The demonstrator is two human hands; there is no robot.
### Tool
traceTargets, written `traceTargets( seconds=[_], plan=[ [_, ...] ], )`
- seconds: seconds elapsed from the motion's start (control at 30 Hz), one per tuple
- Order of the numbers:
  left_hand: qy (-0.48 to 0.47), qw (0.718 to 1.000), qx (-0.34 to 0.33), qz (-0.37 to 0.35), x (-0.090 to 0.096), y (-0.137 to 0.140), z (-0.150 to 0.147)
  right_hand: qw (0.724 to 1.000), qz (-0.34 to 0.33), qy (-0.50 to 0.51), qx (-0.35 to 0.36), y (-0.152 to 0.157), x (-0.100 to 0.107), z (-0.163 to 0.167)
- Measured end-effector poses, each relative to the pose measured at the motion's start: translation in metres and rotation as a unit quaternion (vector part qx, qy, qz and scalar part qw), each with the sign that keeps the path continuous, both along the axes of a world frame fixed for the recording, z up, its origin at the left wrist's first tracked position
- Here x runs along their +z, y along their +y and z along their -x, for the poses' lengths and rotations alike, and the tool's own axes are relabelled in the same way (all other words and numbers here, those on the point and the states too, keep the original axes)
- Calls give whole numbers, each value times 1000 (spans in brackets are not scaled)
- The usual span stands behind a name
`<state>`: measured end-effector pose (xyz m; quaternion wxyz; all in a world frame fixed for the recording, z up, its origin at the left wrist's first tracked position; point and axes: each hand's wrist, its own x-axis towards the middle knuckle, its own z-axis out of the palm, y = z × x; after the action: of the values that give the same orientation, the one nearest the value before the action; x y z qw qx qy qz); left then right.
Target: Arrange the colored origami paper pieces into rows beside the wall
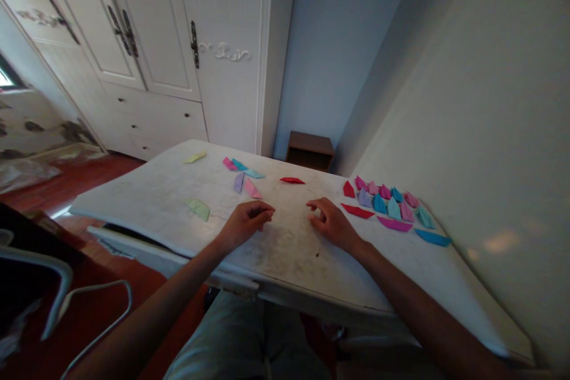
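My left hand (248, 224) is above the table, its fingers curled and thumb against the forefinger; what is in them, if anything, is hidden. To its right, my right hand (332, 224) has thumb and forefinger apart and holds nothing. A flat red folded paper piece (292, 180) lies beyond and between both hands. Near my left hand are a pink folded paper (252, 189), a lavender one (238, 182) and a pale green one (198, 209). Right of my right hand, several small paper boats (379, 203) stand in rows, with a long red folded paper (357, 211) in front.
The white table (285, 249) has a drawer (146, 252) partly pulled out at its front left. A magenta strip (394, 224) and a blue strip (433, 237) lie by the right wall. Behind stand a white wardrobe (231, 89) and a brown box-like stand (310, 142).
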<state>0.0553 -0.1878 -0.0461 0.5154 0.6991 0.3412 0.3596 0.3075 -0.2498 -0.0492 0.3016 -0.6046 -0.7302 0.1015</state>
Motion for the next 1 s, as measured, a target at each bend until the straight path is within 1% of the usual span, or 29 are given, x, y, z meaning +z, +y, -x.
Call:
traceTargets(
  seconds=[0.07,0.13,0.23,0.3,0.4,0.47,0.57,0.73,0.8,0.9,1.0],
  plan=[
    [5,1000,-8,0,-1,2,-2,997,-3,-67,-26,29,5,3],
    [10,1000,-15,-3,-2,2,-2,983,17,-173,-61,58,12,9],
    [6,1000,-19,-6,-4,2,-1,971,52,-228,-54,94,23,19],
    [2,1000,-23,-7,-6,3,-1,964,73,-255,-37,109,29,24],
    [3,1000,-22,-11,-8,5,-2,949,91,-300,-16,117,34,28],
    [6,1000,-20,-15,-8,6,-2,941,97,-324,-6,114,36,28],
    [13,999,-25,-24,-9,7,-3,935,99,-341,4,102,36,27],
    [24,998,-31,-39,-10,7,-1,939,88,-334,6,74,34,22],
    [28,998,-33,-47,-9,7,0,947,71,-312,8,62,33,17],
    [37,997,-36,-50,-6,6,1,971,31,-238,7,44,34,6],
    [48,997,-33,-46,-3,3,1,987,7,-161,-24,21,34,-9]
  ],
)
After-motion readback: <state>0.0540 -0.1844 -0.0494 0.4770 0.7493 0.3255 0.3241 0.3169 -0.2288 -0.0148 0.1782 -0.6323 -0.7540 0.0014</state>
